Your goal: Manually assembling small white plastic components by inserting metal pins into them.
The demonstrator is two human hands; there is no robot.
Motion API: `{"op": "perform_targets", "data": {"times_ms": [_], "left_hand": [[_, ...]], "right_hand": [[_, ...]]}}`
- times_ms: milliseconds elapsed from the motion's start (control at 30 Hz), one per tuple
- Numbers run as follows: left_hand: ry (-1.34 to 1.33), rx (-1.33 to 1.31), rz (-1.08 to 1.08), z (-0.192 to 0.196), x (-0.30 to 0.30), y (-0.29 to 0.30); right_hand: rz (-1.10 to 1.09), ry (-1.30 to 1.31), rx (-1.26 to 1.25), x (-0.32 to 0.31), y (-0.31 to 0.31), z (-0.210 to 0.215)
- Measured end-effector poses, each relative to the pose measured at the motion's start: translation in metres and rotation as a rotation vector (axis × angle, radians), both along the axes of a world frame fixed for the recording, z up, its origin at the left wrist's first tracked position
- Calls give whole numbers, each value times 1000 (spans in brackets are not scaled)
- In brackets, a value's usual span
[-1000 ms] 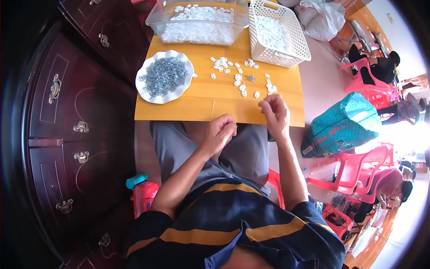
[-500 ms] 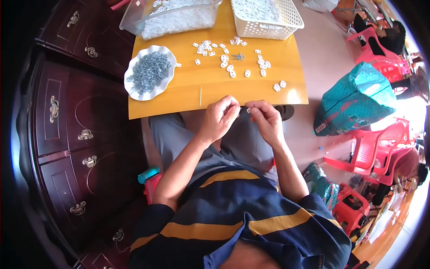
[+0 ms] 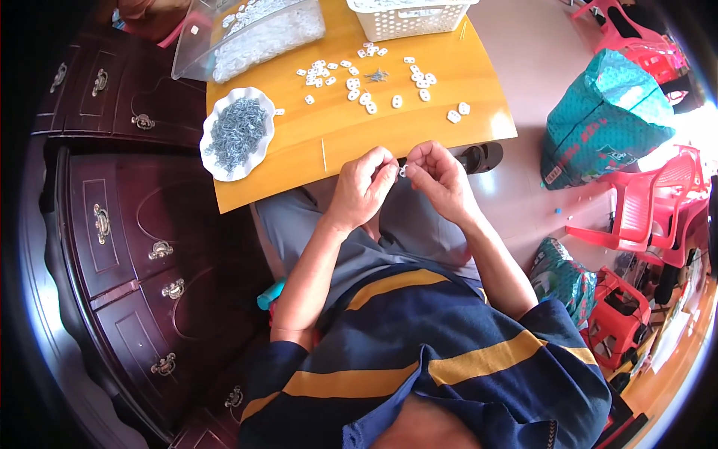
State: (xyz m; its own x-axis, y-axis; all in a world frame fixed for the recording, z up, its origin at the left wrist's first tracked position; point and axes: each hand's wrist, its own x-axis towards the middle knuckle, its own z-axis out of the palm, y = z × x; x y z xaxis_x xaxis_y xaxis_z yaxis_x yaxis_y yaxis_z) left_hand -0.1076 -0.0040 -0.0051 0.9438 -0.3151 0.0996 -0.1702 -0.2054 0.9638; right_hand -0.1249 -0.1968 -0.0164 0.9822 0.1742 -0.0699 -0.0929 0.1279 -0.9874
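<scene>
Over my lap, just off the table's front edge, both hands meet fingertip to fingertip. My right hand (image 3: 443,184) pinches a small white plastic piece (image 3: 403,171) with holes between thumb and forefinger. My left hand (image 3: 364,188) is closed in a pinch beside that piece; what its fingertips hold is too small to tell. Beyond my hands, several similar white two-holed pieces (image 3: 397,101) lie scattered on the wooden table (image 3: 288,165). Among them is a little heap of thin metal pins (image 3: 377,75). A scalloped white dish (image 3: 263,153) at the left holds many grey metal pins (image 3: 238,131).
At the back stand a clear plastic bin (image 3: 193,63) and a cream perforated basket (image 3: 407,27), both full of white pieces. A thin stick (image 3: 324,156) lies near the front edge. Dark wooden drawers (image 3: 112,247) line my left; a teal bag (image 3: 598,127) and red chairs (image 3: 636,213) stand right.
My hands have come closer together, and the white piece now sits between both sets of fingertips. The whole view has shifted and tilted slightly.
</scene>
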Motion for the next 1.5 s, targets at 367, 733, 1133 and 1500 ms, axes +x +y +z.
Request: {"op": "perform_targets", "data": {"times_ms": [367,733,1133,1500], "left_hand": [[-49,137,-95,15,8,5],[-47,121,-73,11,6,4],[-418,563,176,19,69,18],[-365,679,203,13,52,24]], "right_hand": [[19,-76,-112,2,-4,0],[-9,-91,-138,1,0,-3],[-52,15,132,7,-4,5],[-61,62,160,9,-9,3]]}}
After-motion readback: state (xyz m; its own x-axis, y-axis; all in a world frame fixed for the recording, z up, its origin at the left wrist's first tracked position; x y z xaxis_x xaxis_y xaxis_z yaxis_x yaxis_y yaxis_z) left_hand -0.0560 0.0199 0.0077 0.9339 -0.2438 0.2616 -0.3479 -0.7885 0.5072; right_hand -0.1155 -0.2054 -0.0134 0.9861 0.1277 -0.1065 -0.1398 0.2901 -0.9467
